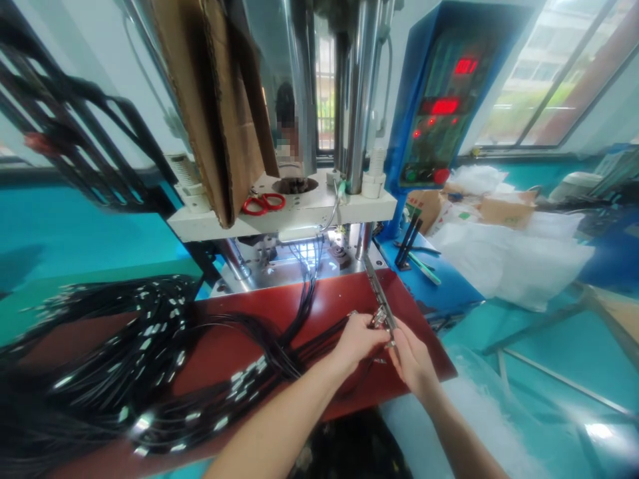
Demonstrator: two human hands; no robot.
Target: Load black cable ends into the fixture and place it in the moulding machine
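My left hand (360,339) is closed, its thumb and fingers pinched around small metal connectors (380,315); the exact grip is partly hidden by the fingers. Black cables (319,344) run across the board up to this hand. A long, narrow metal strip (378,287) with small fittings along it points away from me, its far end near the press's right post. My right hand (412,356) grips the near end of this strip. Both hands meet over the right part of a red-brown board (344,293).
Bundles of black cables (150,346) cover the board's left side. Ahead stands a press (304,223) with cables in its lit lower opening. Red-handled scissors (263,203) and cardboard (214,113) rest on its plate. A blue control box (424,143) and white bags (509,259) are at right.
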